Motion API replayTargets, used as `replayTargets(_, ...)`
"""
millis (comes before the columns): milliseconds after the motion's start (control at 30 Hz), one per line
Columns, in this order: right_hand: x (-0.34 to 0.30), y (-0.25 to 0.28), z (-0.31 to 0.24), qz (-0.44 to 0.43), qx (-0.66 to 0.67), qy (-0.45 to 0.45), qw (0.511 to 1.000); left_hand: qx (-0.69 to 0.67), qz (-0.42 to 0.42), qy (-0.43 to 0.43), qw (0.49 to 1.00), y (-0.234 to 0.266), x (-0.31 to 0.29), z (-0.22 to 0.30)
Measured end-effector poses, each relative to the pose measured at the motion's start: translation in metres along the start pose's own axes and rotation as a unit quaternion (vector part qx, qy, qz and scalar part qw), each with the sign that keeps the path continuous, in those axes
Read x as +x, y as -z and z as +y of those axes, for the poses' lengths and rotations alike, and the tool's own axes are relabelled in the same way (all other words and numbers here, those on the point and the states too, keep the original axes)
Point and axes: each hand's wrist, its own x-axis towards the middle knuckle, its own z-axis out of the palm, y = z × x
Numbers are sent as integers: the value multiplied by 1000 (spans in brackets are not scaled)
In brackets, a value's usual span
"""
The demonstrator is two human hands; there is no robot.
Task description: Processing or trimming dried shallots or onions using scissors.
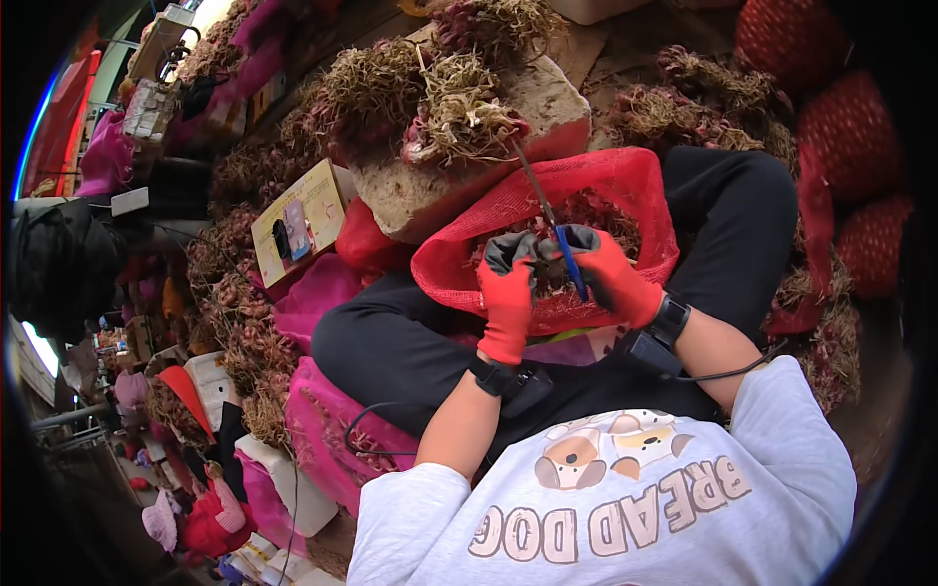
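Observation:
Both my hands wear red gloves with dark grey fingers and meet over an open red mesh bag [445, 262] between my legs. My right hand [620, 278] is closed on the blue handle of a pair of scissors [570, 264]. The long blades point up and away, toward a bundle of shallots [457, 117] on a rough block [405, 195]. Beside the scissors, my left hand [506, 288] has its fingers bent together; whatever is in them is hidden. Loose reddish shallots [606, 217] lie inside the bag.
Piles of shallots with dry tops [239, 283] flank me on the left, others [694, 112] at the far right. A yellowish box [269, 249] carries small items. Full red mesh sacks [850, 132] stand right. Cables hang from my wrists. Another person [220, 513] sits lower left.

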Motion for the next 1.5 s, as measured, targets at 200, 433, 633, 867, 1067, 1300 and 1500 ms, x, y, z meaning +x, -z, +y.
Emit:
replayTargets(200,5,19,-15,-54,120,-5,991,-158,-16,97,983,13,7,0)
replayTargets(433,11,40,-12,-93,165,-14,982,108,-48,7,993,13,7,7)
replayTargets(633,5,25,-18,-83,189,-5,979,297,-149,-203,921,-11,-4,36)
replayTargets(867,-4,13,-17,-70,211,-49,974,351,-129,-217,902,-6,-5,20)
replayTargets(1067,3,20,-15,-145,244,-53,957,397,-171,-262,863,-6,-4,31)
replayTargets(1300,7,25,-13,-24,208,16,978,115,-153,-70,979,-3,-9,13)
replayTargets(1500,0,6,-35,-51,70,23,996,54,-166,-29,984,0,-4,30)
